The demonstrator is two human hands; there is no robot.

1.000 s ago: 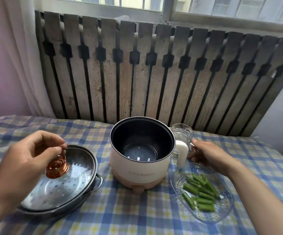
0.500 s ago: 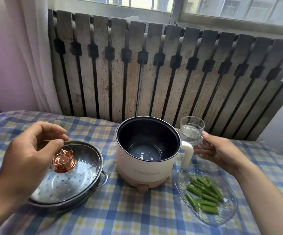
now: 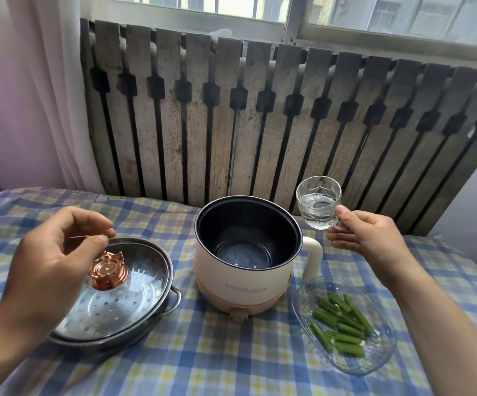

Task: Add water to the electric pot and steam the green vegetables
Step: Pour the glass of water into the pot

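Cream round electric pot (image 3: 244,277), lid off, empty: table centre. Clear glass cup of water (image 3: 318,206), upright, pinched by right hand (image 3: 370,235), just right of and above rim; nearer hand. Left hand (image 3: 55,254) loosely curled, empty, left of pot above copper lid knob (image 3: 108,270)

Your table, with the pot as the clock's centre

The electric pot (image 3: 245,252) stands mid-table (image 3: 203,361). At nine o'clock sits the steamer tray (image 3: 122,304) with the glass lid (image 3: 111,295) on it, your left hand (image 3: 51,267) above its knob (image 3: 108,270). At four o'clock lie the green vegetables (image 3: 341,324) in the glass dish (image 3: 380,358). At two o'clock your right hand (image 3: 366,238) holds the cup of water (image 3: 318,207) off the table, the slatted panel (image 3: 260,124) behind at twelve.
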